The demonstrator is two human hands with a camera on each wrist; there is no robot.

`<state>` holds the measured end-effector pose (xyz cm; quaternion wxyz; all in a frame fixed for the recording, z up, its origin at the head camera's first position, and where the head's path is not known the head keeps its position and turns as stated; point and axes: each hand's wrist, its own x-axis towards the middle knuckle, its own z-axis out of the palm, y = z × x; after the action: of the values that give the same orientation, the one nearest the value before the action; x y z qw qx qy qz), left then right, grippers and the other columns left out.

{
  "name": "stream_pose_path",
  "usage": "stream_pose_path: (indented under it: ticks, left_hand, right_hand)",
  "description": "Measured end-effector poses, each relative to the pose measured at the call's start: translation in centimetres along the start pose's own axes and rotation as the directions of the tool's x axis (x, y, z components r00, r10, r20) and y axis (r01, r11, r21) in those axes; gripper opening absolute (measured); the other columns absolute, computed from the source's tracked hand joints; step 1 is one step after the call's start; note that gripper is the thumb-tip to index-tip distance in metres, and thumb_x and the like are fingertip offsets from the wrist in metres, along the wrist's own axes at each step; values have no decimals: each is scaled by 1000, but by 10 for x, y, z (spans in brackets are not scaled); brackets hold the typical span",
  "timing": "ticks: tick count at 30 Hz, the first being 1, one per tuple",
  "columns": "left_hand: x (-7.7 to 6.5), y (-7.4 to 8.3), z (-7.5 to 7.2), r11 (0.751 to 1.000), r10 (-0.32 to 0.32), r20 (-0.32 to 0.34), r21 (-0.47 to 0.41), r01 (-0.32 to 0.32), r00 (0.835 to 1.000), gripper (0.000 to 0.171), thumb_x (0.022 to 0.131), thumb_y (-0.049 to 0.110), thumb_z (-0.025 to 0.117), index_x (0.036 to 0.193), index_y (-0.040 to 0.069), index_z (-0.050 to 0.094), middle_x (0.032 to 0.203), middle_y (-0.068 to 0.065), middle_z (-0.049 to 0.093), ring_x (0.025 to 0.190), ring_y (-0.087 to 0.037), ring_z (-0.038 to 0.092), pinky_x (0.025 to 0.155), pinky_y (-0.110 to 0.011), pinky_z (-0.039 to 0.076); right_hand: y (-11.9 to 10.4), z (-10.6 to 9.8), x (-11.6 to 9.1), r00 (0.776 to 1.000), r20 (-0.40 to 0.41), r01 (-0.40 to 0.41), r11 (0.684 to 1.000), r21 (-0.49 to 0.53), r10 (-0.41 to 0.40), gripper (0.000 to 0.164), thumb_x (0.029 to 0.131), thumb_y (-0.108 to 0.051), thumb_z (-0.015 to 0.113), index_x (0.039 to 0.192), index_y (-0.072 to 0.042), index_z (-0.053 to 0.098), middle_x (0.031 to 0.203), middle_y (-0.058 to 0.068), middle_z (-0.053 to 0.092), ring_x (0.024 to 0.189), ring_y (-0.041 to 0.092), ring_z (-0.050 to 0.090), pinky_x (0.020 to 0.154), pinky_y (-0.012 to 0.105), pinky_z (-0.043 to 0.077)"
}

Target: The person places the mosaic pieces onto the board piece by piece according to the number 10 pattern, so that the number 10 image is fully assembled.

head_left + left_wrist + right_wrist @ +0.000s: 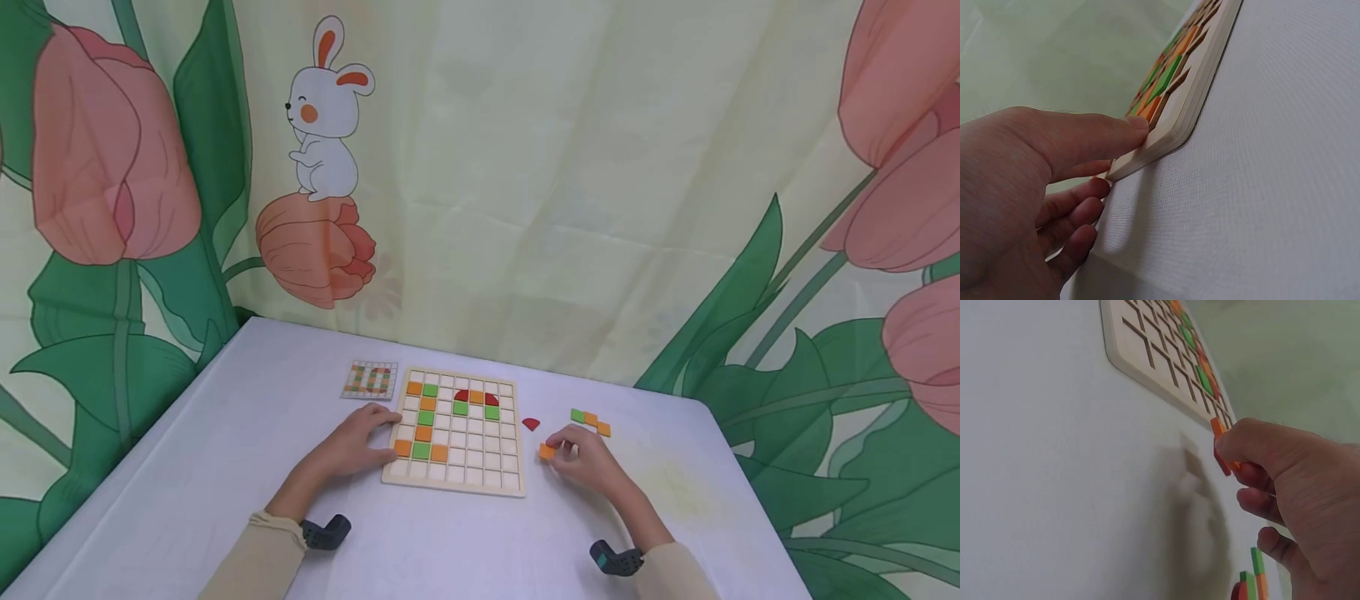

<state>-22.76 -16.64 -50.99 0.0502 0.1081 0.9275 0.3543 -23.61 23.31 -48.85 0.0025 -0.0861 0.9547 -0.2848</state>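
Note:
A wooden grid board (480, 446) lies on the table with orange, green and red tiles in some of its cells. My left hand (360, 442) is at the board's left edge. In the left wrist view its thumb (1129, 128) rests on the rim near a corner, while the other fingers lie loosely beside the edge. To the right of the board, my right hand (588, 458) pinches an orange square tile (547, 452) between thumb and fingertips. A red rounded wedge tile (531, 423) lies between the board and that hand.
Beyond the right hand lie a green tile (577, 414) and two orange tiles (603, 429). A small pattern card (370, 379) lies past the board's far left corner. Behind the white-covered table (450, 550) hangs a curtain (562, 192) printed with tulips and a rabbit.

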Motion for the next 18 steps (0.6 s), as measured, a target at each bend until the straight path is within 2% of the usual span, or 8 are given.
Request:
stream_pose_path:
  ticks: [5,11,18]
  left_hand:
    - [0,0,-1,1000,-1,7,-2,1,1000,59,80,28,78,134,19,57,132,-5,52,126,-26,48,104,-50,43]
    - [-1,-1,0,1000,11,8,-6,-11,1000,59,80,28,78,134,19,57,130,-4,52,125,-25,48,104,-49,44]
    - [0,-1,1,1000,9,2,-9,-9,1000,59,79,28,79,134,19,57,128,-3,53,124,-24,49,103,-49,44]
  right_hand:
    - [-11,4,8,998,19,57,998,5,-57,19,78,-10,77,94,-19,73,87,-7,64,80,12,52,65,19,48]
    - [-26,9,18,996,53,65,998,12,-65,18,78,-11,77,95,-18,73,87,-6,62,80,12,52,64,19,47]
    - [-37,16,30,990,71,118,992,34,-120,19,79,-11,77,97,-17,73,89,-5,63,82,14,53,68,23,50]
